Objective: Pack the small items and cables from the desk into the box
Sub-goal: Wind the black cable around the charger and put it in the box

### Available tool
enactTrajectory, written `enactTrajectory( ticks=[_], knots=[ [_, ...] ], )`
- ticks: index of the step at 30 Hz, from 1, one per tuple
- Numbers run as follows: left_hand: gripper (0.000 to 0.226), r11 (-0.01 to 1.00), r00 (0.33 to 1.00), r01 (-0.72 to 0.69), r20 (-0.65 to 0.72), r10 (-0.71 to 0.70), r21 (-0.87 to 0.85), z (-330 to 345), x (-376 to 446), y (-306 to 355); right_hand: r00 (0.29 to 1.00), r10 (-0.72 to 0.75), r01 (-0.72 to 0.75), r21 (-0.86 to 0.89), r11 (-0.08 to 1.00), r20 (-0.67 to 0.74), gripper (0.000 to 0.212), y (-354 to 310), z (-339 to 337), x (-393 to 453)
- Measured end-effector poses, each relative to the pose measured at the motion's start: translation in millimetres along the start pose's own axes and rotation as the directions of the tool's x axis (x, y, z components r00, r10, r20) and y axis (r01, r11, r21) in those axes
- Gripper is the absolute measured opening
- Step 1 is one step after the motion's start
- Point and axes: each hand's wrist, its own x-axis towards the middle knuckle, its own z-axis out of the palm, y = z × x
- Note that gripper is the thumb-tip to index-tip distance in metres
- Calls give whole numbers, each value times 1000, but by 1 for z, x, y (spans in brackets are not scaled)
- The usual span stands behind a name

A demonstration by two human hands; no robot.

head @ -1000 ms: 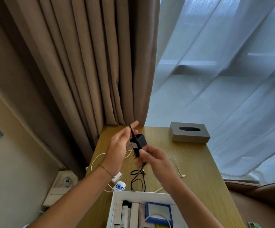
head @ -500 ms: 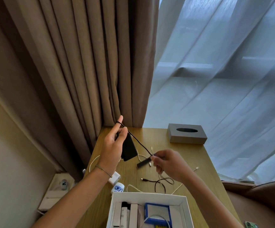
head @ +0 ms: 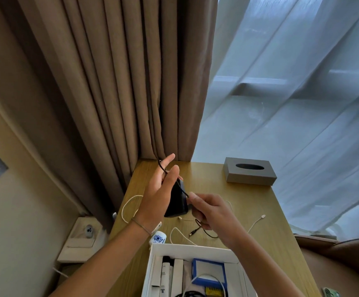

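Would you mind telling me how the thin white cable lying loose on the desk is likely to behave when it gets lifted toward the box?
The white cable lies in loose curves, so it probably droops when lifted. It looks thin and light, and its plug end may swing. It could snag the black cable beside it on the desk.

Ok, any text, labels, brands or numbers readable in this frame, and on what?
None can be read.
White tube in the box: small dark print, too blurred to read.
White pod on the desk: blue floral mark, no letters.
Black adapter: no label visible.
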Motion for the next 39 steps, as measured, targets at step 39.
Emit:
enactTrajectory(
  ticks=[39],
  knots=[
    [38, 727, 802, 25, 420, -424, 687, -27, -24, -38, 885, 408, -168, -667, 726, 222, 28, -7, -30, 38]
  ],
)
